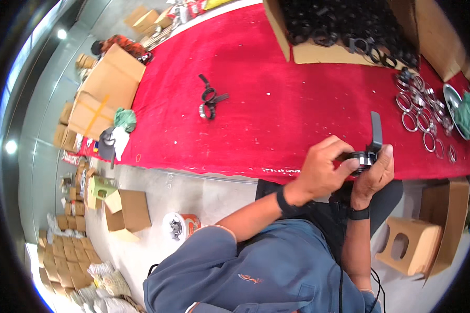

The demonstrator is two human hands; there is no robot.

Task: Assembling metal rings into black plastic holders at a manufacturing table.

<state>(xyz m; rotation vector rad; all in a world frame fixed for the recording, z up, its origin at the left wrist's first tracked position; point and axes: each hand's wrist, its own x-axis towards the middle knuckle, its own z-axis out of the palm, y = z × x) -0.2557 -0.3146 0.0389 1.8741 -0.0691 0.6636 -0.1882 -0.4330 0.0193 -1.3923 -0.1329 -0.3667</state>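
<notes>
At the near edge of the red cloth, I hold a black ring-shaped part [361, 158] with a shiny metal band and a flat dark grey handle standing up from it. My left hand [322, 166] pinches its left side between thumb and fingers. My right hand [373, 180] is closed around its right side, its thumb beside the handle's base. Farther left on the cloth lie two similar black ring parts [209, 95] with handles, close together; the nearer one shows a metal band. Several loose shiny metal rings [424, 121] lie in a cluster to my right.
A cardboard box [329, 55] at the far right of the red table [256, 120] holds many black ring parts. Beside the metal rings stands a metal bowl [450, 107] with green cloth. On the floor are a white bucket [192, 223] and an open carton [136, 211]. Another person [122, 46] is at the far left.
</notes>
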